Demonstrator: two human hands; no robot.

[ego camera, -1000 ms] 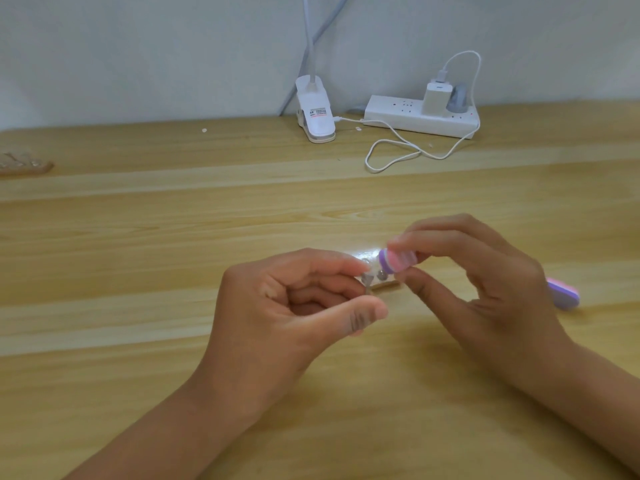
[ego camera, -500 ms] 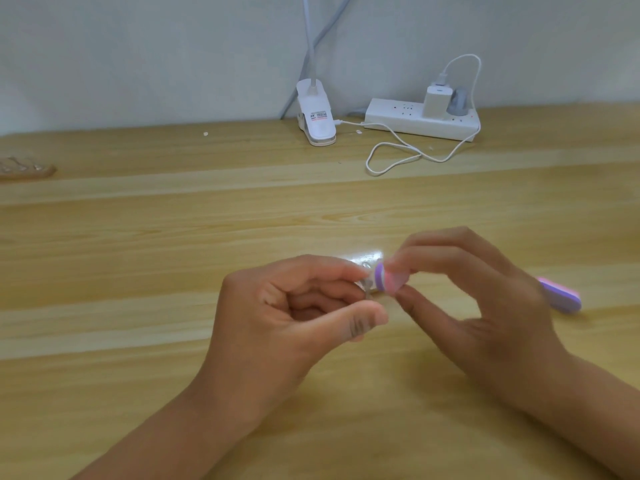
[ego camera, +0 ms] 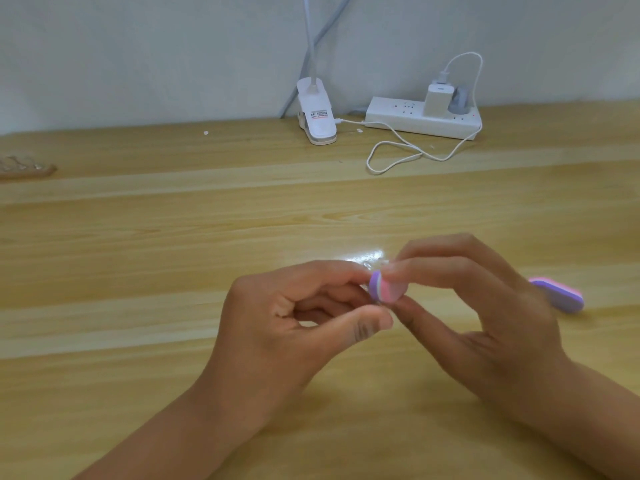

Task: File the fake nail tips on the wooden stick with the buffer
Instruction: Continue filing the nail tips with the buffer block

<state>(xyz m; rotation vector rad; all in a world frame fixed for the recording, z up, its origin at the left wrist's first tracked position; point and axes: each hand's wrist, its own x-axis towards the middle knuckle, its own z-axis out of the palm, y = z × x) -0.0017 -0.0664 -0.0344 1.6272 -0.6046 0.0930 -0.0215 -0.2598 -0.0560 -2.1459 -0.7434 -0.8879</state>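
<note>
1. Left hand (ego camera: 294,327): fingers curled, thumb and forefinger pinched together. What they grip is hidden.
2. Right hand (ego camera: 485,317): thumb and forefinger pinch the pink-and-purple buffer (ego camera: 384,289), whose end touches the left fingertips, just above the worktop (ego camera: 173,254).
3. A wooden stick (ego camera: 24,168) with clear tips lies far left; a power strip (ego camera: 422,117) and a white clip (ego camera: 317,116) sit by the wall.

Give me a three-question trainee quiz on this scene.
1. True or false: the power strip lies at the far edge of the desk, by the wall.
2. Which hand pinches the pink-and-purple buffer? A left, B right, C neither.
3. Fill in: a white ___ is plugged into the power strip.
Key: 1 true; 2 B, the right hand; 3 charger.
</note>
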